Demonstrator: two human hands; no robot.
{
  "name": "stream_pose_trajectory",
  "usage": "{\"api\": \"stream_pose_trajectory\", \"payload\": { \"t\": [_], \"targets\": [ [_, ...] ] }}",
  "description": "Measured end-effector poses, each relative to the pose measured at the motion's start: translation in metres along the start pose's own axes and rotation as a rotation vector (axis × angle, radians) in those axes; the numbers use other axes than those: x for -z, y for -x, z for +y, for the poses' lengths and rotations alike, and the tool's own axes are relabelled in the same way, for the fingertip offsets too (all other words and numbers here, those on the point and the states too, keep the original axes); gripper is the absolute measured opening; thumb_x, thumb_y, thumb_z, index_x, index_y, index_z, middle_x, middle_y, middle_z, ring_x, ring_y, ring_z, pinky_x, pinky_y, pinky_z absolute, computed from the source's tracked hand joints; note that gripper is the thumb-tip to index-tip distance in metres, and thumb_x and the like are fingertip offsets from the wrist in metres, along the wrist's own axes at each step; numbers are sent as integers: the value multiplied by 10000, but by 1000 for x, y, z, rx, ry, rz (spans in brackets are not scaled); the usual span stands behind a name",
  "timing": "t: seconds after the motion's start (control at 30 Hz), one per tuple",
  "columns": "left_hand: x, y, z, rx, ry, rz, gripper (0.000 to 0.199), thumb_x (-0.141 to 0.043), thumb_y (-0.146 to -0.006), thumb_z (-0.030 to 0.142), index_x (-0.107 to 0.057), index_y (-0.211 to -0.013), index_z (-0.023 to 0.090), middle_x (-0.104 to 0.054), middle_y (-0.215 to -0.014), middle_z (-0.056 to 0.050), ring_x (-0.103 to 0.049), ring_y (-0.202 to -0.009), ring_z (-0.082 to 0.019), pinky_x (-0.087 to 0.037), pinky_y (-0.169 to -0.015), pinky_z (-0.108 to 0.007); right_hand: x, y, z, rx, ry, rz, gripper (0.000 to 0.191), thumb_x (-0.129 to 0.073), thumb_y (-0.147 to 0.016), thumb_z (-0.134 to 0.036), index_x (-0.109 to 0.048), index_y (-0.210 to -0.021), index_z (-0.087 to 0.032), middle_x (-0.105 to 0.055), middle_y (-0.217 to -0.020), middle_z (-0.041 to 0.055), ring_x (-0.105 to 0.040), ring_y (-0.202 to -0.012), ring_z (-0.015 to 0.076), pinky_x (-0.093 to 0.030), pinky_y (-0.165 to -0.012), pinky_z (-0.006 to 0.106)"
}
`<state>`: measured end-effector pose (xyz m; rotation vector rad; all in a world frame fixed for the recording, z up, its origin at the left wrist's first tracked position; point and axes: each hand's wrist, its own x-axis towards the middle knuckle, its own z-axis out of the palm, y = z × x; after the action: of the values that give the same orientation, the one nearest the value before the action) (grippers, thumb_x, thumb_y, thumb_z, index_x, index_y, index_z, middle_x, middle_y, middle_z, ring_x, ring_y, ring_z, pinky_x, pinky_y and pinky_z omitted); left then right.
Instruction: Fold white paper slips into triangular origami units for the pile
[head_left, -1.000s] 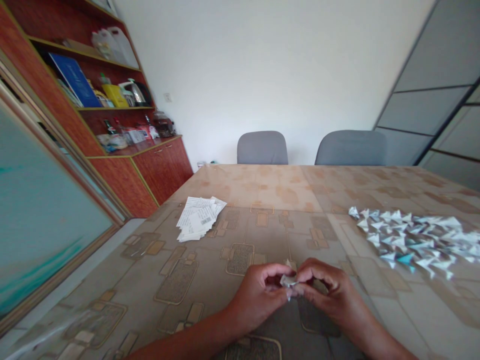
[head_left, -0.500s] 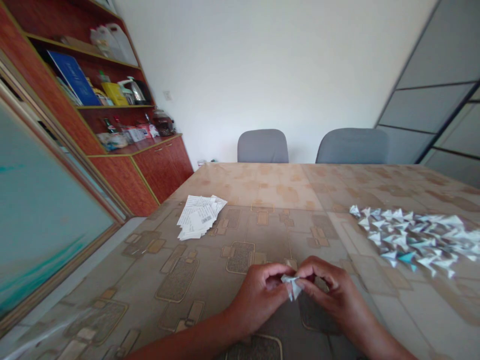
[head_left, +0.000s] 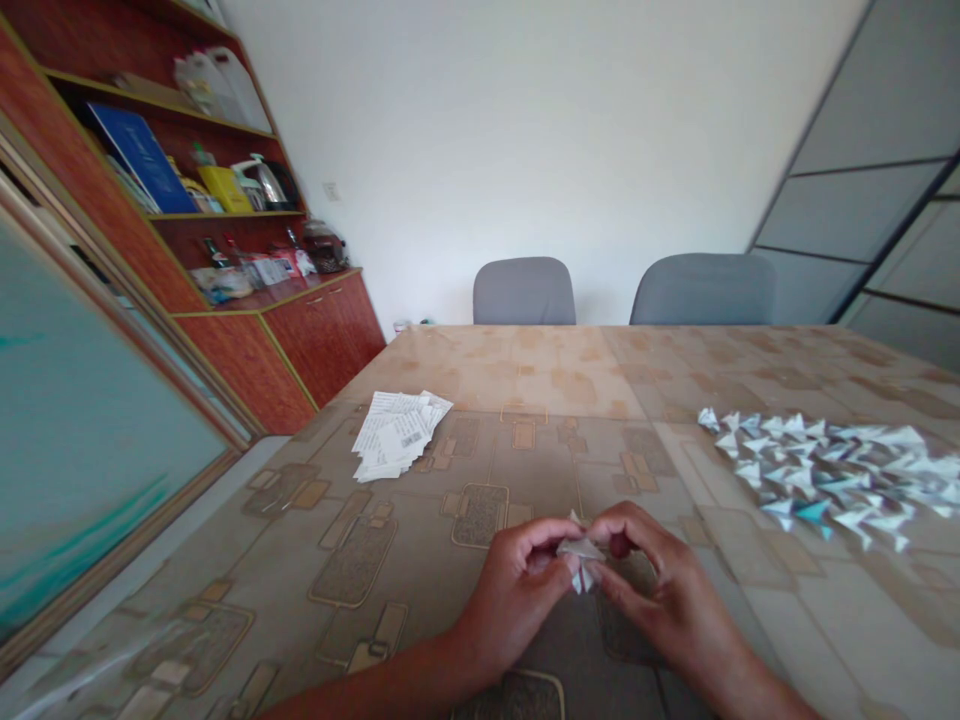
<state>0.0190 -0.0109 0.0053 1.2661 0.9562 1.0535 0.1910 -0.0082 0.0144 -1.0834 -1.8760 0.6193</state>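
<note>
Between my two hands, just above the near part of the table, is a small folded piece of paper [head_left: 580,550], white and printed. My left hand [head_left: 517,590] pinches its left side between thumb and forefinger. From the right, my right hand [head_left: 660,580] grips it with thumb and fingertips. One pointed tip shows above the fingers and two points hang below; the rest is partly covered by the fingers. To the right lie many similar folded paper pieces [head_left: 817,475] in a spread cluster. A loose stack of flat printed paper slips [head_left: 401,435] lies to the left.
The patterned table [head_left: 525,460] extends away from me. Two grey chairs [head_left: 523,291] stand behind its far edge, against a white wall. On the left is a reddish wooden cabinet [head_left: 322,330] with bottles, a kettle and boxes on its shelves.
The fingers have shifted on the folded paper, and it has turned so that a tip now points up between them. My right forefinger has lifted slightly. Stack and cluster stay put.
</note>
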Motion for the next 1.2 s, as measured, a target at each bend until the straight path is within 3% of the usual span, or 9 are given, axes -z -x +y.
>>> {"api": "stream_pose_trajectory", "payload": {
  "t": [0.2, 0.3, 0.5, 0.7, 0.83, 0.97, 1.1, 1.2],
  "targets": [
    [-1, 2, -3, -29, 82, -28, 346, -687, -789, 228, -641, -1122, 145, -718, -1025, -103, -671, -939, -222, -505, -833, -316, -2, 5, 2, 6, 14, 2, 53, -562, -867, -173, -586, -844, -213, -622, -745, -1, -599, -667, 150, -483, -595, 226],
    [-1, 2, -6, -32, 126, -36, 444, -681, -794, 219, -572, -1218, 145, -706, -1066, -121, -670, -959, -228, -506, -842, -330, -1, 7, -1, 113, 68, 34, 75, -548, -883, -153, -578, -863, -218, -634, -786, 9, -620, -719, 155, -501, -634, 230],
    [-1, 5, -1, -11, 179, -75, 387, -727, -781, 297, -644, -1128, 148, -709, -1085, -118, -656, -1006, -231, -489, -873, -314, 2, 4, -5, 293, 196, 24, 72, -532, -930, -164, -580, -954, -212, -652, -841, 35, -615, -783, 183, -501, -687, 276],
    [0, 6, -8, 41, 277, -21, 359, -643, -855, 423, -701, -1088, 157, -727, -912, -85, -662, -703, -158, -517, -710, -285, 4, 5, -6, 376, 328, -42, 194, -468, -985, -192, -600, -843, -189, -652, -791, 44, -578, -723, 184, -466, -656, 296],
    [-1, 6, -12, 58, 359, 0, 392, -645, -845, 457, -709, -1072, 144, -709, -937, -100, -654, -730, -175, -522, -696, -298, 5, 5, -8, 429, 377, -4, 229, -444, -995, -193, -626, -859, -167, -658, -777, 55, -568, -696, 180, -460, -635, 294],
    [-1, 4, -6, 70, 294, -28, 390, -630, -852, 459, -722, -1056, 139, -707, -922, -93, -634, -757, -174, -508, -712, -291, 5, 4, -9, 442, 425, -5, 236, -439, -1003, -246, -652, -982, -148, -678, -818, 66, -586, -714, 187, -476, -646, 297],
    [-3, 2, -4, 60, 208, -53, 463, -662, -811, 467, -692, -1101, 108, -713, -892, -99, -631, -721, -180, -500, -680, -294, 4, 5, -8, 443, 458, -9, 259, -425, -1003, -232, -667, -956, -154, -674, -783, 63, -590, -702, 190, -475, -630, 300],
    [-3, 3, -6, 53, 147, -6, 469, -633, -831, 455, -667, -1148, 111, -715, -971, -113, -638, -751, -187, -500, -707, -303, 4, 6, -8, 487, 474, 30, 239, -438, -993, -200, -669, -962, -148, -678, -774, 61, -584, -696, 190, -471, -645, 309]
  ]
}}
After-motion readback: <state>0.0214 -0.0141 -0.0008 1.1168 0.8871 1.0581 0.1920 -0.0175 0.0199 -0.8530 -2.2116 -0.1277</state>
